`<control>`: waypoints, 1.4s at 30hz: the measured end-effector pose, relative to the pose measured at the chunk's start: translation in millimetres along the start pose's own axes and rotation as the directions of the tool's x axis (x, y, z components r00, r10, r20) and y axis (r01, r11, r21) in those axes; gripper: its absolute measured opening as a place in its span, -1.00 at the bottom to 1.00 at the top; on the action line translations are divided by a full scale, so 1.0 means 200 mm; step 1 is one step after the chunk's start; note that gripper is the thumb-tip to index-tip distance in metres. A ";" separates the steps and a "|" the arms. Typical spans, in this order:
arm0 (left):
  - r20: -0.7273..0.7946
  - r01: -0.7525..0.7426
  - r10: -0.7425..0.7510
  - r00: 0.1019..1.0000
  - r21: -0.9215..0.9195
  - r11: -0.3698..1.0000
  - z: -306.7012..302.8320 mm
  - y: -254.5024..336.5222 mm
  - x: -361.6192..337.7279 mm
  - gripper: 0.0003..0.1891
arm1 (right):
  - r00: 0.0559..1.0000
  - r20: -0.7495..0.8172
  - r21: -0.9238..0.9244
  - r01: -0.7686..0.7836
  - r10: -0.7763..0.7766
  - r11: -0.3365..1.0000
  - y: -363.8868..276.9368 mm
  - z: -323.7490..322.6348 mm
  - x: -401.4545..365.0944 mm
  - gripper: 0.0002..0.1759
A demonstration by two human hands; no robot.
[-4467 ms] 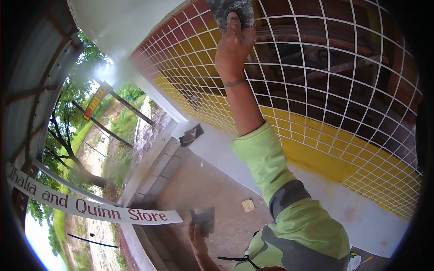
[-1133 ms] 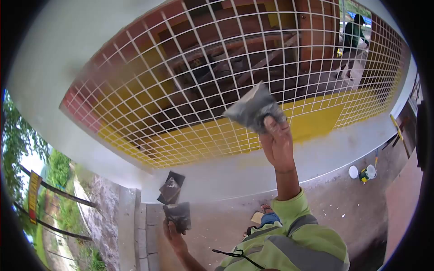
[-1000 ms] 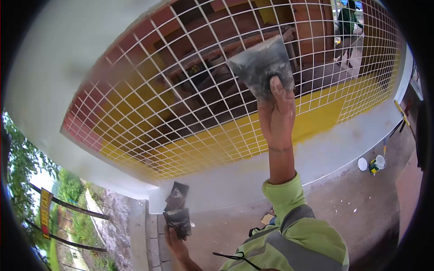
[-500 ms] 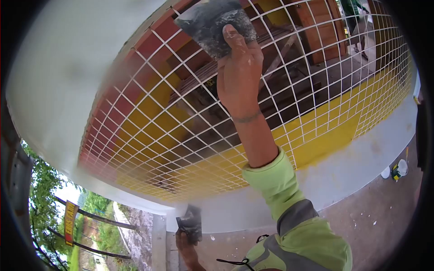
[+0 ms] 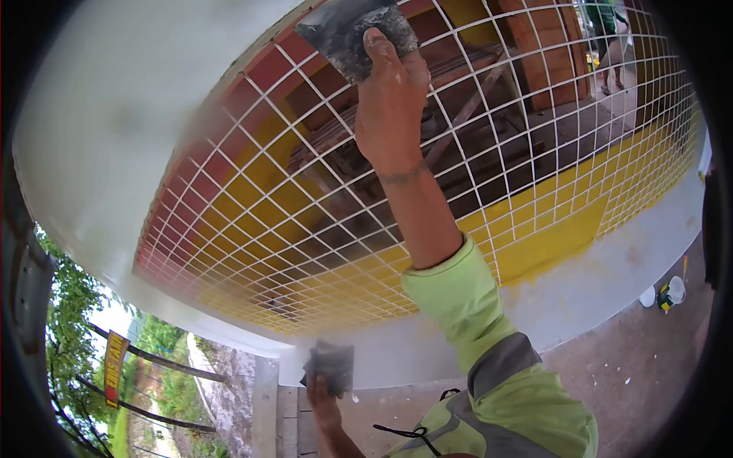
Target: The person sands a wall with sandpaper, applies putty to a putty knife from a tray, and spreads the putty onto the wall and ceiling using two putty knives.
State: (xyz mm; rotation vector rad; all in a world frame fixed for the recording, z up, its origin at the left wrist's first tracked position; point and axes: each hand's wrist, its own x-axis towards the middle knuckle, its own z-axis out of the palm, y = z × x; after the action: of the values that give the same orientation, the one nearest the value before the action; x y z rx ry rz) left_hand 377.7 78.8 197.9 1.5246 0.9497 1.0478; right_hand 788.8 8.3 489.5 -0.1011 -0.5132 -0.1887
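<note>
High against the tiled wall (image 5: 259,206), a putty knife (image 5: 345,29), judged stiff and light, is clenched at its handle by the fingers (image 5: 376,47) of the right hand (image 5: 389,107); a second blade (image 5: 333,363) is gripped by the left hand (image 5: 324,401).

tiled wall (image 5: 252,206) red-yellow, glossy | floor (image 5: 611,359) perhaps concrete | trees (image 5: 69,328) left | daylight

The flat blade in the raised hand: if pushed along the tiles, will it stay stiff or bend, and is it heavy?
Probably a little springy: the blade looks thin and wide. Likely light, since the right hand alone holds it high. It may feel slippery, as grey paste seems to coat it.
</note>
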 end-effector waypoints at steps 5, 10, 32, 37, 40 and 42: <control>0.016 0.017 -0.016 1.000 -0.041 0.999 0.00 0.02 -0.03 -0.70 | 0.995 -0.091 -0.118 -0.042 0.031 0.992 -0.06 0.07 -0.02 -0.79; 0.051 -0.005 0.008 0.999 -0.067 0.998 -0.05 -0.01 -0.04 -0.71 | 0.999 -0.021 -0.049 -0.045 0.044 0.998 -0.07 0.14 0.01 -0.73; 0.067 -0.059 0.047 0.997 0.193 0.979 -0.19 -0.24 -0.06 -0.61 | 0.952 0.229 -0.301 0.266 -0.201 0.916 -0.22 0.04 0.01 -0.69; 0.075 0.095 -0.107 0.991 0.140 0.985 -0.27 -0.31 -0.08 -0.46 | 0.987 0.123 -0.183 0.123 -0.101 0.975 -0.21 0.08 0.06 -0.73; 0.054 0.085 -0.093 0.994 0.130 0.988 -0.21 -0.26 -0.10 -0.50 | 0.957 0.278 -0.105 0.116 -0.083 0.988 -0.18 0.03 0.10 -0.75; 0.062 -0.043 0.036 0.997 0.127 0.991 -0.15 -0.24 -0.10 -0.53 | 0.876 0.475 -0.156 0.172 -0.079 0.973 -0.20 -0.09 0.15 -0.77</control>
State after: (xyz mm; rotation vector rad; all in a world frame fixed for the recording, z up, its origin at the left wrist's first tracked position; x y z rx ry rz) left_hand 340.7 76.3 150.8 1.6774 0.9645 0.9792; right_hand 814.7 -38.2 491.9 -0.3096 -0.9864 -0.3465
